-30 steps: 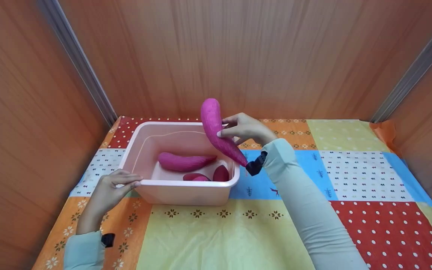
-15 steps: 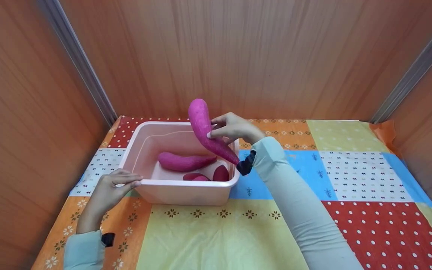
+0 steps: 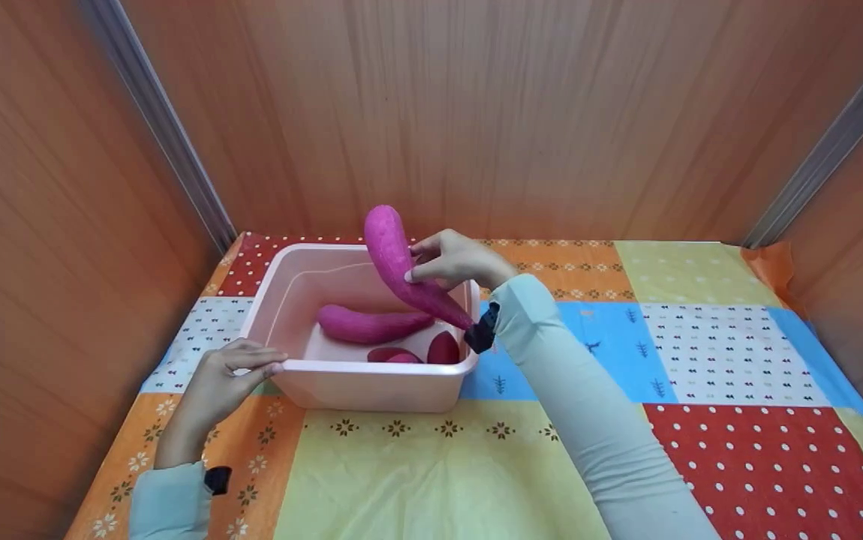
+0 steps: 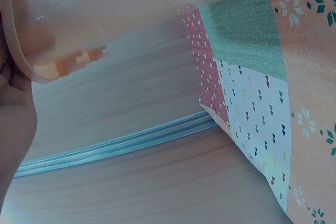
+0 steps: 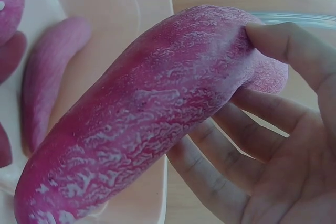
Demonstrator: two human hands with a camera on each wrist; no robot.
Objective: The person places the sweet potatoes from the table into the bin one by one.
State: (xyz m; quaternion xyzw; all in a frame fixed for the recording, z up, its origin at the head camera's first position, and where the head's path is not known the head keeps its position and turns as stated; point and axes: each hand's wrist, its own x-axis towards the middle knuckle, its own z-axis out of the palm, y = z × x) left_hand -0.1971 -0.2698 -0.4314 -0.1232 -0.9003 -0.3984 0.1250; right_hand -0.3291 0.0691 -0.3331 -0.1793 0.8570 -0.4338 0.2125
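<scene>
My right hand [image 3: 463, 260] grips a long, curved pink sweet potato [image 3: 389, 251] by its middle, thumb on the near side and fingers behind. It is held tilted over the right part of a pale pink plastic bin [image 3: 375, 369], its thick end up and its thin end down near my wrist. Wrinkled skin with whitish marks shows on the sweet potato [image 5: 131, 103] in the right wrist view. My left hand [image 3: 225, 379] pinches the bin's near left rim. Inside the bin lie another long sweet potato [image 3: 371, 325] and several smaller dark pink ones [image 3: 443, 349], partly hidden by the front wall.
A patchwork-patterned cloth [image 3: 431, 472] covers the table under the bin. Wood-grain panels [image 3: 476, 112] stand behind and at both sides, with metal strips [image 3: 169, 127] at the corners. A crumpled orange piece of cloth [image 3: 769, 270] sits at the far right corner.
My right hand has moved left with the sweet potato, bringing it further over the bin and slightly lower. The left hand and the bin stay in place.
</scene>
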